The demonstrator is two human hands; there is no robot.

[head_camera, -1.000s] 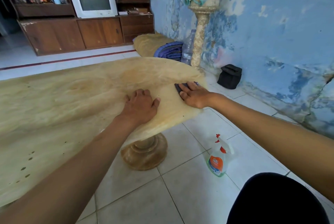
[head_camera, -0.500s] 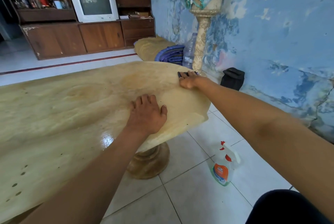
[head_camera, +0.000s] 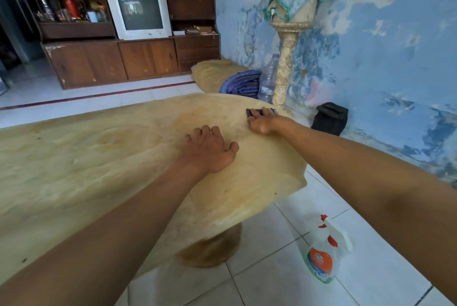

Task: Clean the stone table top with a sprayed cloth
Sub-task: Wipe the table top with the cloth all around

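person leans over the broad, pale yellow-veined stone table top (head_camera: 103, 162). right hand (head_camera: 263, 120) far out near the table's far right edge, fingers flat, pressing down a small folded dark cloth (head_camera: 253, 111); only a strip of the cloth shows past the fingertips. left hand (head_camera: 210, 150) nearer, palm down, fingers spread on bare stone, grasping nothing, likely a brace. clear plastic spray bottle with orange label (head_camera: 321, 256) stands on the white floor tiles by the table's round pedestal base (head_camera: 212, 249). judgement: cloth is soft, light, probably damp; it would bunch if pinched, so flat palm pressure suits it. stone looks heavy, rigid and smooth, so the bracing hand could slide on wet patches.
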